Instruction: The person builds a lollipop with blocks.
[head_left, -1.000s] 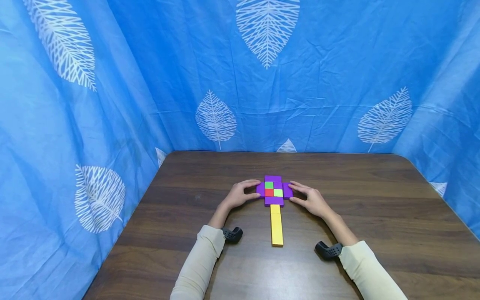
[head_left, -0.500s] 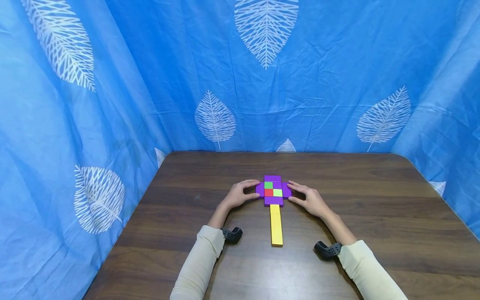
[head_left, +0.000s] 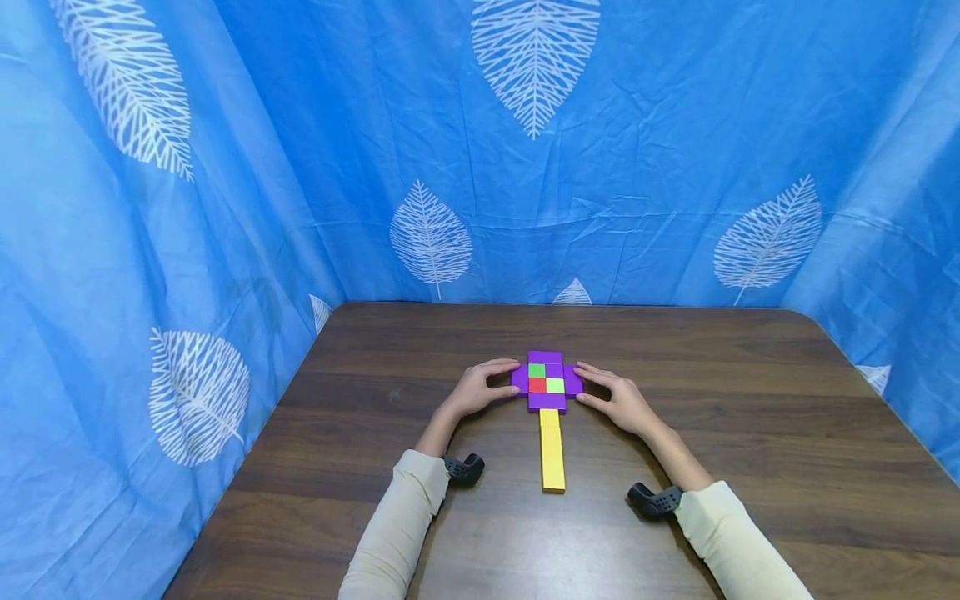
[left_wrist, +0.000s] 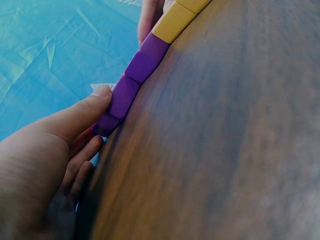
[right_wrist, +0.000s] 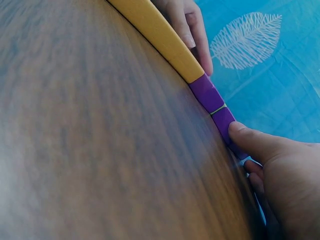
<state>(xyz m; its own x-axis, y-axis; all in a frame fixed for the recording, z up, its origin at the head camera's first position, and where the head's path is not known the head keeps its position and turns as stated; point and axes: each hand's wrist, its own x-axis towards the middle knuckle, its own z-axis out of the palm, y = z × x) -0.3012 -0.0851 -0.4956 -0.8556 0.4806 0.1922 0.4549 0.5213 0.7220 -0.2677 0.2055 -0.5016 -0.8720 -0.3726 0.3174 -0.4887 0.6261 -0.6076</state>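
Flat coloured blocks form a flower-like shape on the table. At its centre are a green block [head_left: 537, 370], a red block [head_left: 537, 385], a light yellow-green block [head_left: 555, 385] and a small purple block [head_left: 553, 370]. My left hand [head_left: 474, 390] pinches the left purple block [head_left: 520, 379] between thumb and fingers. On the other side, the right purple block [head_left: 572, 381] is between the thumb and fingers of my right hand [head_left: 626, 402], touching the centre group. Purple blocks also lie above [head_left: 545, 357] and below [head_left: 547, 402]. A yellow strip [head_left: 552, 458] runs from the lower one toward me.
The brown wooden table [head_left: 750, 417] surrounds the blocks. Behind it and to the sides hangs a blue curtain [head_left: 637, 167] with white leaf prints. Each wrist wears a black camera mount, one on the left [head_left: 465, 470] and one on the right [head_left: 654, 501].
The right purple block has moved slightly left with my right hand, and the narrow gap beside the centre blocks has gone. My left hand has stayed in place.
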